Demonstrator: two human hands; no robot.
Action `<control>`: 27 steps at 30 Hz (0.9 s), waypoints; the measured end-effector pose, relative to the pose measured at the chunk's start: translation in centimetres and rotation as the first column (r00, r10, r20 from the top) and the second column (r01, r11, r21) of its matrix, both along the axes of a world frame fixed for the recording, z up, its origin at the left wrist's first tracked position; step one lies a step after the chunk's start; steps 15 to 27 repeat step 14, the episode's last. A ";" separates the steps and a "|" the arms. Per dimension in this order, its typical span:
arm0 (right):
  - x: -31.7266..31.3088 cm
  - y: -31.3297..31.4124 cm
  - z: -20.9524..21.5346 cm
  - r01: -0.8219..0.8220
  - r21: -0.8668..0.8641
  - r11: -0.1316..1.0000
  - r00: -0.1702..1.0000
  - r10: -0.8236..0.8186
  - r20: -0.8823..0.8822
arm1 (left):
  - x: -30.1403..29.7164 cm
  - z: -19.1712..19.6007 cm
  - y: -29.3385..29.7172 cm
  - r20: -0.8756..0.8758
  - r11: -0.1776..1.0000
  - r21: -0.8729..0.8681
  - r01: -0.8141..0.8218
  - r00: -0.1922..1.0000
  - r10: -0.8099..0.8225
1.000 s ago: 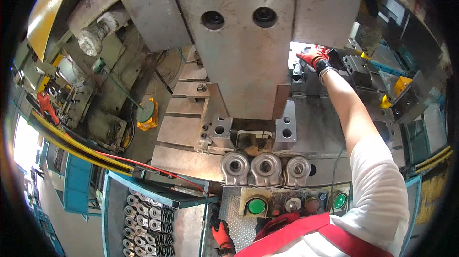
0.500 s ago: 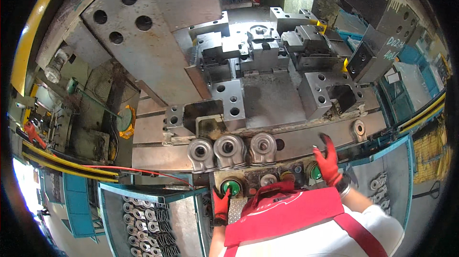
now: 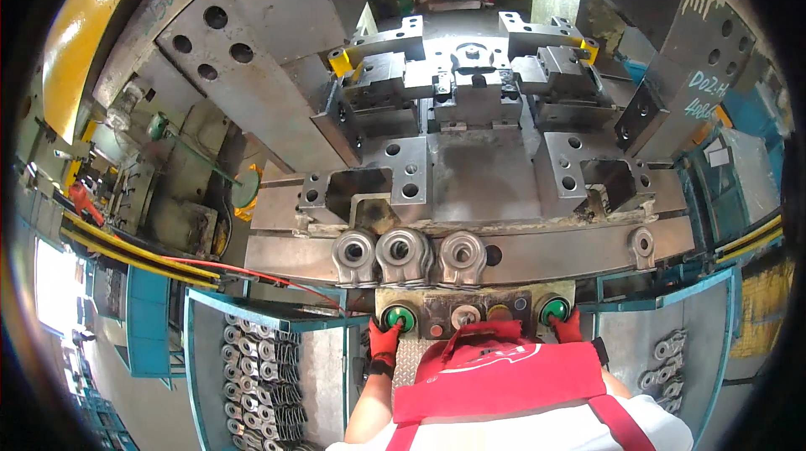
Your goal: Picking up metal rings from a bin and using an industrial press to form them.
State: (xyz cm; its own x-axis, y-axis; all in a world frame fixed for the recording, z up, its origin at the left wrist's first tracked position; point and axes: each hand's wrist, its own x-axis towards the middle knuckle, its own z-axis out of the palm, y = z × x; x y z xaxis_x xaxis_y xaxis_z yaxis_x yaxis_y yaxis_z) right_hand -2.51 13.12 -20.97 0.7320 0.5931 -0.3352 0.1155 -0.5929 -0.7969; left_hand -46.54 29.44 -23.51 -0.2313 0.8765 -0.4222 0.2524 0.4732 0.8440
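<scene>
My left hand (image 3: 384,340), in a red glove, reaches the left green push button (image 3: 400,318) with one finger on it and the others apart beside it. At the right green push button (image 3: 554,310), my gloved right hand (image 3: 568,328) touches the near right side, fingers apart; neither hand holds anything. Between the buttons lies the control panel (image 3: 436,312) with smaller knobs. Ring-ended metal parts (image 3: 354,253) stand on the press ledge beyond the panel, some stacked. A single ring-ended part (image 3: 642,244) sits farther right on that ledge.
Beyond the ledge, steel die blocks (image 3: 478,99) stand on the press bed, flanked by heavy plates (image 3: 243,48). A blue-framed bin (image 3: 323,384) at left holds many ring-ended parts; another bin (image 3: 705,342) at right holds several. A red hose (image 3: 243,269) runs at left.
My right hand has come down from above the right button onto it. My left hand stays at its button. The view has shifted slightly, and the ring-ended parts remain in place.
</scene>
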 end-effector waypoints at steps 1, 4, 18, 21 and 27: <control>-0.1 0.0 0.7 -0.007 -0.034 0.999 1.000 0.008 0.023 | 0.0 -0.4 0.0 0.052 1.000 0.009 -0.026 0.998 0.026; -0.7 0.5 1.8 0.008 -0.118 0.993 0.996 0.003 0.093 | -0.5 -1.1 0.3 0.143 0.997 0.071 -0.028 0.990 0.017; 0.4 0.0 -1.1 0.029 -0.086 0.996 0.997 -0.035 -0.070 | -0.3 -0.4 0.6 0.108 0.998 0.053 0.022 0.994 -0.028; 0.4 0.0 -1.1 0.029 -0.086 0.996 0.997 -0.035 -0.070 | -0.3 -0.4 0.6 0.108 0.998 0.053 0.022 0.994 -0.028; 0.4 0.0 -1.1 0.029 -0.086 0.996 0.997 -0.035 -0.070 | -0.3 -0.4 0.6 0.108 0.998 0.053 0.022 0.994 -0.028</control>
